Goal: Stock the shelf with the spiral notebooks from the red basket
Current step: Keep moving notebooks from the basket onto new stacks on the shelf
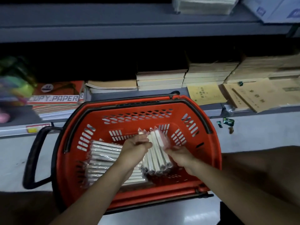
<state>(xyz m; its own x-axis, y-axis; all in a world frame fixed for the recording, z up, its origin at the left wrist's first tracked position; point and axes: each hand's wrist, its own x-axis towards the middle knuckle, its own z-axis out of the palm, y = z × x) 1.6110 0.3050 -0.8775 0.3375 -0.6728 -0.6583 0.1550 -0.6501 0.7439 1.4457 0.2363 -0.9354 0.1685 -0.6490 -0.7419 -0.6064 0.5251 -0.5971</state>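
Both hands close on one bundle of wrapped spiral notebooks (156, 151) standing on edge inside the red basket (209, 153): the left hand (135, 147) grips its left face, the right hand (179, 154) its right face. Left of this grip lies a second wrapped stack (103, 157); beyond it, the shelf (215, 109) carries paper pads.

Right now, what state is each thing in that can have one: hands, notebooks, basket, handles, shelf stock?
Left hand: closed on the bundle's left side.
Right hand: closed on its right side.
Plastic-wrapped bundle of white spiral notebooks: gripped, tilted, inside the basket.
Second wrapped notebook stack: lying flat on the basket floor.
Red plastic shopping basket: on the floor, partly loaded.
Black basket handles: folded down.
Tan paper pads on the lower shelf: stacked flat.
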